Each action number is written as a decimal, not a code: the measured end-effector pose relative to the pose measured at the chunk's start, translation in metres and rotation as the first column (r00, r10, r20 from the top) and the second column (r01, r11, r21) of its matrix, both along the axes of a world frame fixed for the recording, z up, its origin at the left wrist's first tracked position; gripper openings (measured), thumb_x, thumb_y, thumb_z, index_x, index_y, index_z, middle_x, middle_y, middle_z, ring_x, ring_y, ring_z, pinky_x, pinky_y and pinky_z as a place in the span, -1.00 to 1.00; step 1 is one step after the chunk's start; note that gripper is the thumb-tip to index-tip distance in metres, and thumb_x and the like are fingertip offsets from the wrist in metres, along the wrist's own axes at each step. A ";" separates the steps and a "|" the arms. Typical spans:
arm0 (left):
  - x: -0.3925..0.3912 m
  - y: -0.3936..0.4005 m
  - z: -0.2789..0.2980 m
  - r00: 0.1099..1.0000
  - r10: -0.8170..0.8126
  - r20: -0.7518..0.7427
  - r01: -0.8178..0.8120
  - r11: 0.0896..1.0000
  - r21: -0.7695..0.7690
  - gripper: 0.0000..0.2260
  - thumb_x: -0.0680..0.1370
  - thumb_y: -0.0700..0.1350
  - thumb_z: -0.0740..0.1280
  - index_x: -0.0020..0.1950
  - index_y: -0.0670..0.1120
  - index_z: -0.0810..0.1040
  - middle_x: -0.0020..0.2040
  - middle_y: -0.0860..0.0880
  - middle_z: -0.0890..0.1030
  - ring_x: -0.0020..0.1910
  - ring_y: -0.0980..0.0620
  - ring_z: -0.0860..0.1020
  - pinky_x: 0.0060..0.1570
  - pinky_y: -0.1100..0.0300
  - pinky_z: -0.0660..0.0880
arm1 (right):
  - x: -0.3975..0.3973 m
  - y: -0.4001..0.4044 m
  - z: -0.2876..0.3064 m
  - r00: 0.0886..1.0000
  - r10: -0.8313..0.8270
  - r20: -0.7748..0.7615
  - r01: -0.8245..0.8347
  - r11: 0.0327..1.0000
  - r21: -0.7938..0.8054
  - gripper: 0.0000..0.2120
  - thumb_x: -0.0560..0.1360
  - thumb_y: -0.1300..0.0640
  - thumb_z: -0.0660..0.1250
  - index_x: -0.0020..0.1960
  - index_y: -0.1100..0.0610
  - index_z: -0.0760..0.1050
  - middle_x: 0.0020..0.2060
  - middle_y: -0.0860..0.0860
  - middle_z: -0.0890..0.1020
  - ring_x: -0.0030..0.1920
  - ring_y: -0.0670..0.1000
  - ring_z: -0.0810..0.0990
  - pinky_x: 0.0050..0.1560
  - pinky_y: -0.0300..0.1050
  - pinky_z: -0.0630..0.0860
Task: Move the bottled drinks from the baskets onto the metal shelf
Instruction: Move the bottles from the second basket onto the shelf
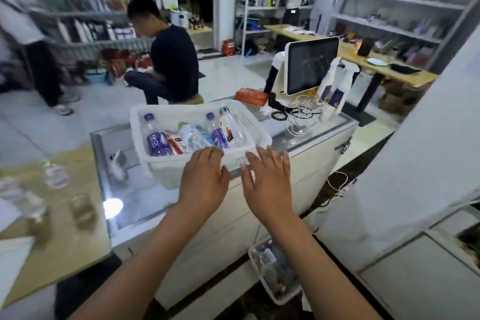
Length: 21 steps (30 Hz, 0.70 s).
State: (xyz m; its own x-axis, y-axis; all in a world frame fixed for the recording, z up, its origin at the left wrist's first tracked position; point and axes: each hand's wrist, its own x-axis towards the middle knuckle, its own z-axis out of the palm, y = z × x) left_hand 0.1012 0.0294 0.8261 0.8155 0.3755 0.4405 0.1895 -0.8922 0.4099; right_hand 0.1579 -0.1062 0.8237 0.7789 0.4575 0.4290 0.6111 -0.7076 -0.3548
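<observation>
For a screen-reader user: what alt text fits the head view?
Two bare hands, left hand and right hand, reach open toward a white basket of bottled drinks on a glass-topped counter; a second basket sits on the floor.

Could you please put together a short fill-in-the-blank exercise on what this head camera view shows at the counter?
1. The white basket on the glass counter holds bottles, two of them with ____ labels.
2. The left hand and the right hand are both open at the basket's ____ rim.
3. Beyond the basket, a ____ with a dark screen stands on the counter.
4. A second basket sits lower down, on the ____.

Missing words: purple; near; monitor; floor
</observation>
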 end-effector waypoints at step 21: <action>0.091 0.130 -0.038 0.768 0.599 -0.226 -0.640 0.729 -0.243 -0.90 0.52 -0.16 0.30 -0.03 -0.17 0.54 -0.07 -0.12 0.56 -0.13 -0.08 0.49 -0.18 0.13 0.35 | 0.153 0.166 -0.057 0.783 0.413 -0.465 -0.311 0.908 0.281 -0.67 0.61 0.02 0.27 0.32 0.12 0.51 0.22 0.07 0.59 0.22 0.09 0.52 0.12 -0.13 0.38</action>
